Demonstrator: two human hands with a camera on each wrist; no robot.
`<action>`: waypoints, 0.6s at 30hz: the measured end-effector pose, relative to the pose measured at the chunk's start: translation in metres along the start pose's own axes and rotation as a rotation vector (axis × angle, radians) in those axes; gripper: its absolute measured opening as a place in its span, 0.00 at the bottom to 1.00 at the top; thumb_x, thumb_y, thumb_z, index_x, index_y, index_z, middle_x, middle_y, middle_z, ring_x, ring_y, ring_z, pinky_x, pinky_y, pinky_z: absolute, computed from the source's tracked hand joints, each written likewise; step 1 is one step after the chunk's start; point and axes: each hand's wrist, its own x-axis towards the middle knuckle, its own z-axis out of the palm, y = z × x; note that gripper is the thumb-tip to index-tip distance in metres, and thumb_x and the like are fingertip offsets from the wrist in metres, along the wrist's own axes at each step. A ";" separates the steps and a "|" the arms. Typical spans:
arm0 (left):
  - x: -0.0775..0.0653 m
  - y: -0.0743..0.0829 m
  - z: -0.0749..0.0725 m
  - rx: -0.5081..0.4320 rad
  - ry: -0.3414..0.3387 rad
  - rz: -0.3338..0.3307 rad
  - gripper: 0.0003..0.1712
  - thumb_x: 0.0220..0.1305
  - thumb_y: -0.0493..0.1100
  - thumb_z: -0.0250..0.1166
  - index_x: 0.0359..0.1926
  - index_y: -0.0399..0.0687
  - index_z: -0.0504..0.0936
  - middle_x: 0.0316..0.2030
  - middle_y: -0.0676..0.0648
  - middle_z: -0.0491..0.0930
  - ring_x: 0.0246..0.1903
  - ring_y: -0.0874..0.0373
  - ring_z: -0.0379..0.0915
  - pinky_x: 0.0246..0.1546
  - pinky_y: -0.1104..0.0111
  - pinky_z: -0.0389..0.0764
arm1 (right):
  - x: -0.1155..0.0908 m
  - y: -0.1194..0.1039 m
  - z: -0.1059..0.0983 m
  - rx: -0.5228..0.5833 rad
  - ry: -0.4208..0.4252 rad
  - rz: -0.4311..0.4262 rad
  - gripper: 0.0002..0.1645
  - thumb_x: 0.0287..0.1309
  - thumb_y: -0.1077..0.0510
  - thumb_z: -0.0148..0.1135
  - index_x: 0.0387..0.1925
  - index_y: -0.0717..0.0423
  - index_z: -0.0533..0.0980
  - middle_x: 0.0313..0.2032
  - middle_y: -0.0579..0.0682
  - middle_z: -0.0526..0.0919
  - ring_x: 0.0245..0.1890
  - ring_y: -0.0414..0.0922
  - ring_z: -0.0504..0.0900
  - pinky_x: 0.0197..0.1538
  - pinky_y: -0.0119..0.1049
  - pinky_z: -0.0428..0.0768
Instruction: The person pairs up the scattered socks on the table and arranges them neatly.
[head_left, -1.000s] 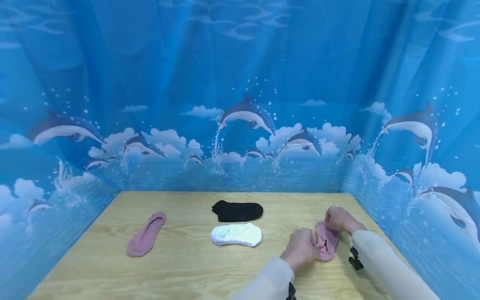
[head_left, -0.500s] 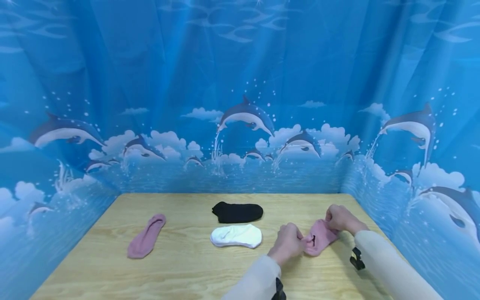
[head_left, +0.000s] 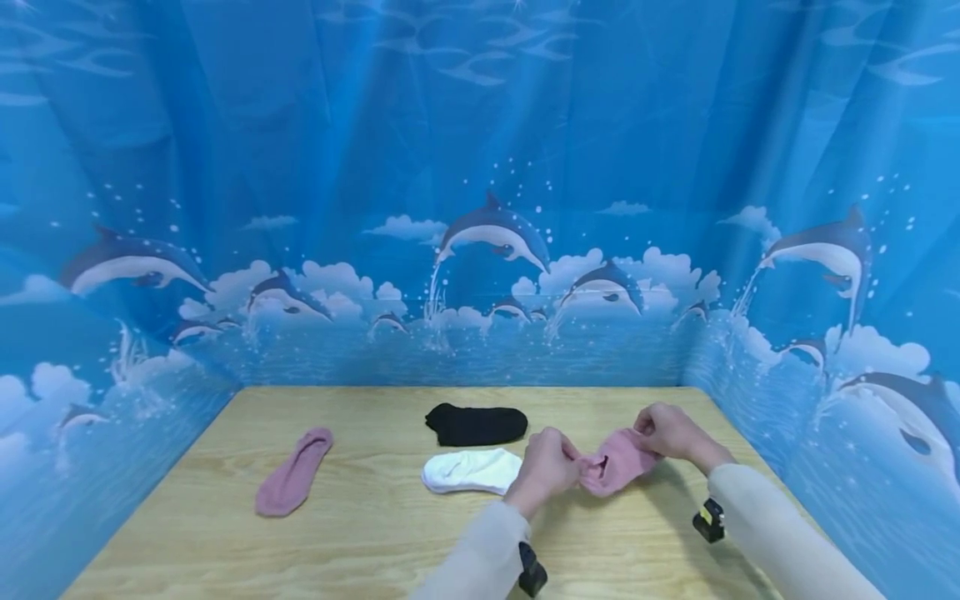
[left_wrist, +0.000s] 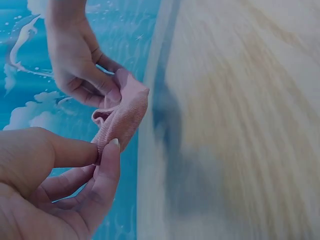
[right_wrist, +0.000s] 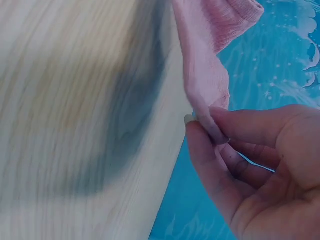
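Note:
A pink sock [head_left: 617, 463] is stretched between both hands over the right part of the table, its dark opening facing up in the head view. My left hand [head_left: 549, 467] pinches one end of it between thumb and fingers. The other end is pinched by my right hand [head_left: 672, 433]. In the left wrist view the pink sock [left_wrist: 122, 117] hangs above the tabletop, and its shadow falls on the wood. The right wrist view shows thumb and index finger gripping an edge of the pink sock [right_wrist: 207, 75].
On the wooden table [head_left: 360, 550] lie a black sock [head_left: 477, 425] and a white sock [head_left: 468, 472], the white one partly behind my left hand. A second pink sock [head_left: 295, 473] lies at the left. Blue dolphin-print curtains [head_left: 360, 208] enclose the back and sides.
Both hands have shifted left with the pink sock, the left hand farther, toward the white sock. The sock has turned more sideways and is lifted. The other socks lie unmoved.

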 end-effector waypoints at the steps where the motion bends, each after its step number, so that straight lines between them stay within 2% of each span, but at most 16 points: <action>1: -0.001 -0.001 -0.003 -0.002 0.001 0.008 0.05 0.56 0.35 0.75 0.24 0.44 0.89 0.22 0.51 0.85 0.20 0.65 0.72 0.23 0.74 0.76 | 0.000 -0.001 0.000 0.007 0.001 -0.006 0.05 0.53 0.64 0.73 0.29 0.62 0.83 0.23 0.47 0.82 0.25 0.40 0.77 0.31 0.34 0.78; 6: -0.005 -0.004 -0.017 -0.009 0.010 0.031 0.06 0.58 0.34 0.74 0.25 0.42 0.89 0.20 0.51 0.84 0.19 0.64 0.72 0.21 0.74 0.74 | 0.001 -0.012 0.002 0.043 -0.005 0.004 0.05 0.55 0.64 0.73 0.32 0.63 0.83 0.26 0.48 0.83 0.28 0.40 0.77 0.32 0.33 0.78; 10: -0.006 -0.008 -0.027 -0.006 0.022 0.020 0.06 0.58 0.35 0.74 0.25 0.43 0.88 0.19 0.52 0.83 0.18 0.64 0.73 0.20 0.74 0.75 | 0.003 -0.022 0.006 0.085 0.000 0.020 0.05 0.57 0.64 0.72 0.34 0.63 0.83 0.27 0.49 0.84 0.28 0.40 0.78 0.30 0.30 0.78; 18: -0.011 -0.015 -0.046 -0.009 0.001 0.018 0.05 0.58 0.35 0.74 0.27 0.42 0.89 0.19 0.52 0.83 0.18 0.65 0.74 0.21 0.74 0.77 | 0.004 -0.038 0.011 0.105 0.021 -0.044 0.08 0.61 0.65 0.68 0.40 0.66 0.83 0.26 0.50 0.84 0.26 0.39 0.78 0.28 0.29 0.77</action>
